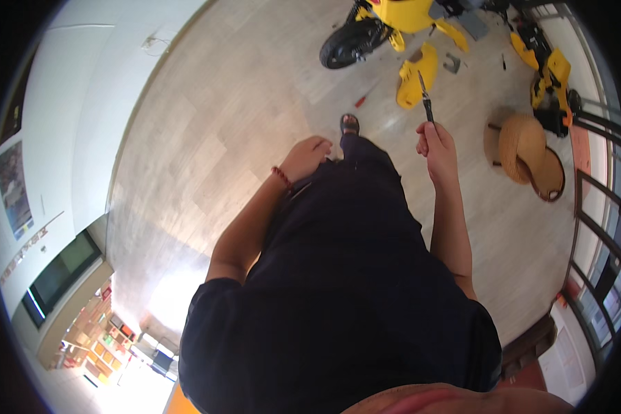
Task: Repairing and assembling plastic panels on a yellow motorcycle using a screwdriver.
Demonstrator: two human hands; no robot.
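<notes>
My right hand [437, 148] is closed around the black handle of a screwdriver [427, 105]. Its metal shaft points away from me, over the floor. In the picture the tip overlaps a yellow body panel [408, 87] lying on the floor. My left hand [308, 159], with a beaded bracelet at the wrist, hangs by my left thigh. Its fingers are loosely bent and apart, and I see nothing held in them. Ahead of me stands a yellow motorcycle [405, 15] with a black wheel [354, 44], partly cut off by the upper edge.
A small red item [360, 101], a grey bracket [452, 63] and a thin black item [503, 62] lie on the floor. To the right are a woven tan chair [521, 146], more yellow and black parts [553, 76] and black metal frames [593, 217]. A white wall [93, 90] runs along the left.
</notes>
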